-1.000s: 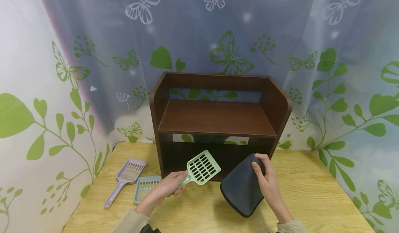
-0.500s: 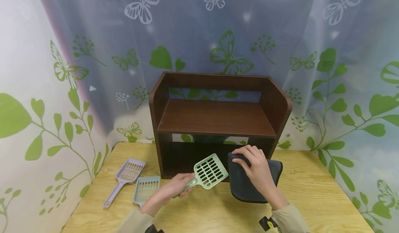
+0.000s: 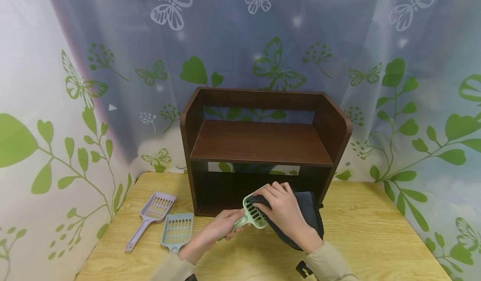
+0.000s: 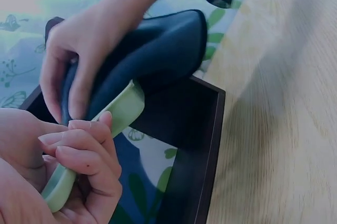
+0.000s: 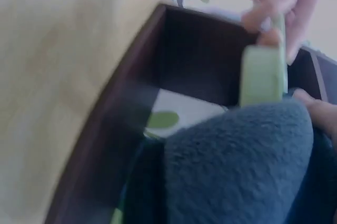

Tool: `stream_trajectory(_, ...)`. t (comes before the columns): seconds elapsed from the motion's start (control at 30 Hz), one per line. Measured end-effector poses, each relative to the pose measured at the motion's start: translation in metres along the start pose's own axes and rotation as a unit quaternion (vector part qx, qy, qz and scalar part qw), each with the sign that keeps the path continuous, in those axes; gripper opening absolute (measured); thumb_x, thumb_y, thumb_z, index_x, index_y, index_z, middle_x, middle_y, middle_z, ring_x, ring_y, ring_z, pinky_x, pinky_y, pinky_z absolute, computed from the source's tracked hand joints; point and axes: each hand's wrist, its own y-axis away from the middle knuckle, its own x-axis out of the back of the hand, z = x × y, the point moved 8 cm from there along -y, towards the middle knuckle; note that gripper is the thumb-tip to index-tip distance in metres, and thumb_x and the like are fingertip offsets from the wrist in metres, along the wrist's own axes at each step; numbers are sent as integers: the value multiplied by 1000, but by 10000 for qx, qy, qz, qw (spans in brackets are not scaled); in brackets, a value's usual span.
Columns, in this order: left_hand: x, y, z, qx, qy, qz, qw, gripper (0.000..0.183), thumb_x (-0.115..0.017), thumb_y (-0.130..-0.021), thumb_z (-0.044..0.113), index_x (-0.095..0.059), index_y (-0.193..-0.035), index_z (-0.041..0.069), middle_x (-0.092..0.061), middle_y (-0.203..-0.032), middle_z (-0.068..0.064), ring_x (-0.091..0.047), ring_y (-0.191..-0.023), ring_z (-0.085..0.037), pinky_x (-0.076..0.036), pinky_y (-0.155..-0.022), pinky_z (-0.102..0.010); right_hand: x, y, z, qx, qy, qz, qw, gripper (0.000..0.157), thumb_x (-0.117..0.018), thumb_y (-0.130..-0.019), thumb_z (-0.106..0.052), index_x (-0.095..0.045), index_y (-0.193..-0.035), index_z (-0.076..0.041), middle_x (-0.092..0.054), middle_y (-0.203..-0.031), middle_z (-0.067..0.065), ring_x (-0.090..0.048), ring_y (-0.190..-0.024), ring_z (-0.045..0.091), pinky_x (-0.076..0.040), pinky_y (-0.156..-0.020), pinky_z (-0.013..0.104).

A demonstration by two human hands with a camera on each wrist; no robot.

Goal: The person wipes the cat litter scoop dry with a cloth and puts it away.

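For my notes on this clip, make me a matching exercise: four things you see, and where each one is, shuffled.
1. green scoop
2. dark cloth
3. purple scoop
4. brown shelf

A. lying left of the blue-grey scoop
B. gripped by the left hand
C. standing on the table, beyond both hands
D. held by the right hand

Pairs: 1-B, 2-D, 3-A, 4-C

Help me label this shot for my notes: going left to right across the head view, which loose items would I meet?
Purple slotted scoop, pale blue slotted scoop, light green slotted scoop, dark blue cloth, whose left part overlaps the green one.
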Motion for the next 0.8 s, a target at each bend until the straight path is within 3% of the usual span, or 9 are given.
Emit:
stream_trajectory(0.17,-1,-1,0,-59,47,82,9999,53,-41,-110,38,-54,-140,-4,-56,-74,2,-34,-51,-6,-29,-51,-20,-16,11,0,-563,-305,-209,9977,32,-87,-81,-17,-69,-108,-17,-69,-99,-5,-54,-87,16,-43,-80,38)
stream_trajectory(0.27,-2,-2,0,-127,33,122,9998,52,-42,-110,37,-56,-139,-4,-56,-75,2,-34,-51,-6,-28,-51,-21,-19,13,0,-743,-408,-52,9964,30,-88,-81,-15,-70,-105,-16,-69,-98,-4,-55,-86,17,-43,-78,37)
stream_trajectory(0.47,-2,-5,4,-256,-72,273,9993,46,-42,-110,34,-65,-128,-2,-51,-70,2,-34,-51,-5,-28,-49,-18,-20,12,-9,-504,-234,360,9978,30,-92,-75,-18,-71,-97,-19,-71,-92,-4,-60,-85,17,-42,-74,35)
stream_trajectory(0.8,-7,-7,4,-288,-3,406,9988,46,-43,-110,33,-61,-133,-3,-55,-71,3,-36,-52,-4,-29,-48,-16,-15,10,-7,-406,745,569,9948,29,-94,-72,-18,-70,-88,-19,-67,-88,-3,-58,-83,20,-41,-74,37)
